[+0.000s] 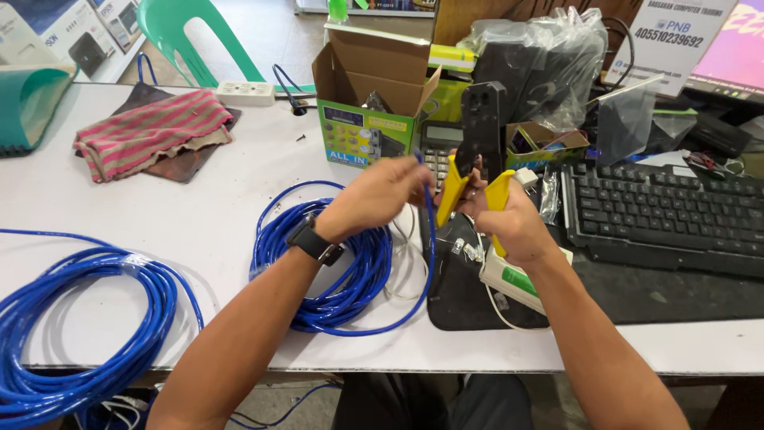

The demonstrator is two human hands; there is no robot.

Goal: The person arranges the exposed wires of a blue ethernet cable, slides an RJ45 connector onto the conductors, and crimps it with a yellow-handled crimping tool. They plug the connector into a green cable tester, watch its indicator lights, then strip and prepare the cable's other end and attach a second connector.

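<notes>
white table (199, 215) fills most of the view. big coil of blue network cable (72, 318) hangs over the near left edge, a 2nd blue cable coil (350, 271) sits mid-table under the left forearm. black keyboard (668, 215) lies far right on a dark mat (637, 295). open cardboard box (374, 95) w/ green printed front stands behind the hands, a calculator (438, 143) just right of it, bagged black items (541, 56) behind that. striped red cloth (151, 131) lies back left, white power strip (247, 93) beyond it, green plastic chair (191, 36) off the table edge. small open box (549, 143) w/ bits inside sits btwn calculator and keyboard. white-and-green cable tester (517, 283) lies on the mat below the right wrist.

right hand (517, 227) is clenched round the yellow handles of a crimping tool (481, 135), black head upright, just in front of the calculator. left hand (382, 195), black smartwatch (314, 241) on the wrist, pinches the end of a blue cable (430, 231) right beside the tool's handles; that cable drops down and loops back into the mid coil. hands nearly touching. whether the cable end is in the tool: can't tell. few clear plugs (465, 248) lie loose on the mat just under the hands.
</notes>
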